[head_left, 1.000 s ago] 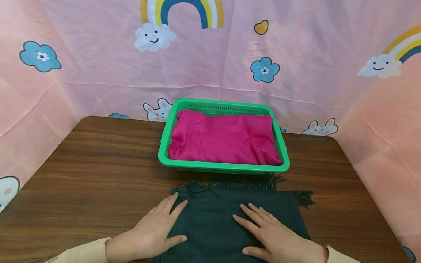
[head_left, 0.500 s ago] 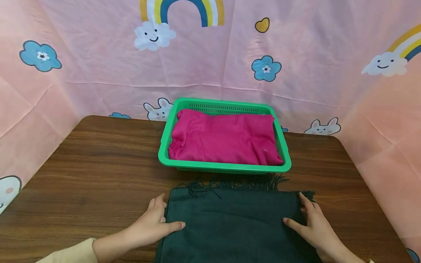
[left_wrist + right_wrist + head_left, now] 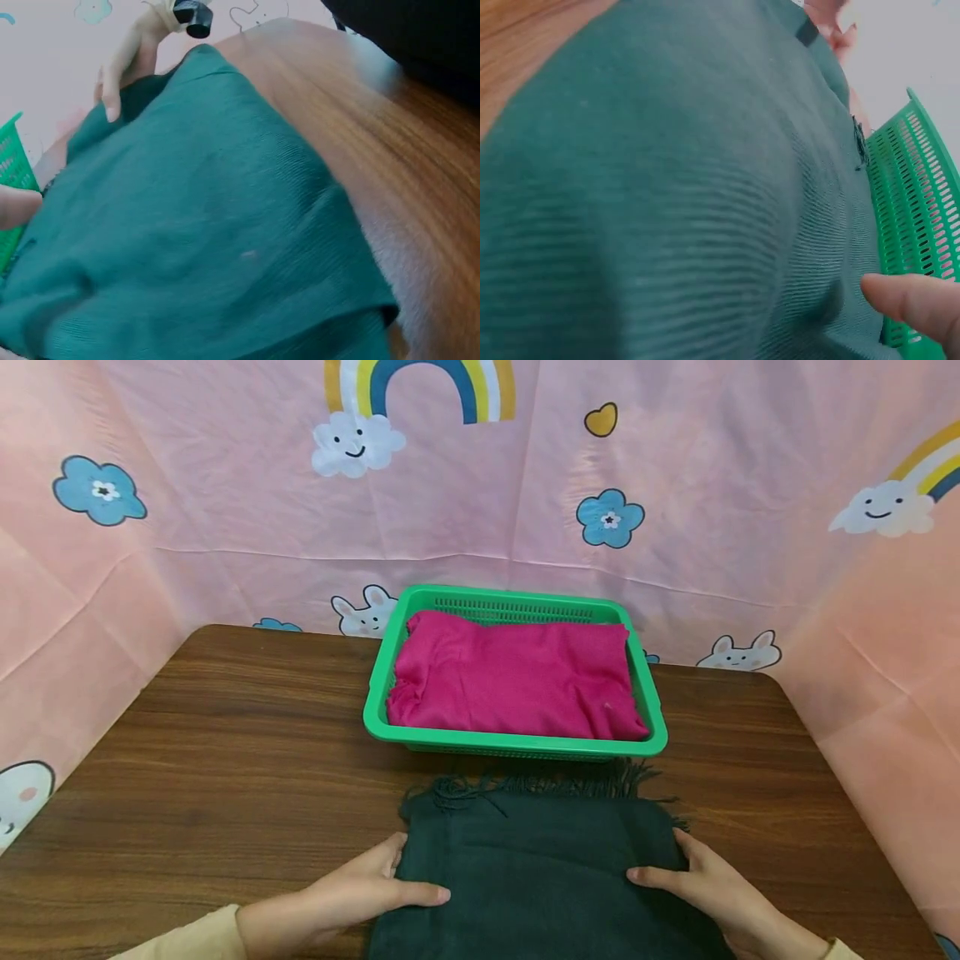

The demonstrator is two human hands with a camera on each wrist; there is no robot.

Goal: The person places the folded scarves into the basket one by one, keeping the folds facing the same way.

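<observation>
A folded dark green scarf (image 3: 536, 868) with a fringed far edge lies on the wooden table (image 3: 225, 760) near its front edge. My left hand (image 3: 375, 881) grips the scarf's left side, thumb on top. On the right side my right hand (image 3: 686, 872) grips it the same way. The left wrist view shows the scarf (image 3: 210, 225) close up, with my right hand (image 3: 124, 67) at its far edge. In the right wrist view a fingertip (image 3: 911, 300) presses on the scarf (image 3: 667, 187) next to the basket (image 3: 922, 195).
A green plastic basket (image 3: 517, 743) stands just behind the scarf and holds a folded magenta cloth (image 3: 517, 677). A pink printed backdrop (image 3: 225, 527) closes off the table on three sides. Bare wood extends left and right of the basket.
Both hands went from lying flat on top of the scarf out to its side edges and now grip them. The scarf has been squeezed a little narrower.
</observation>
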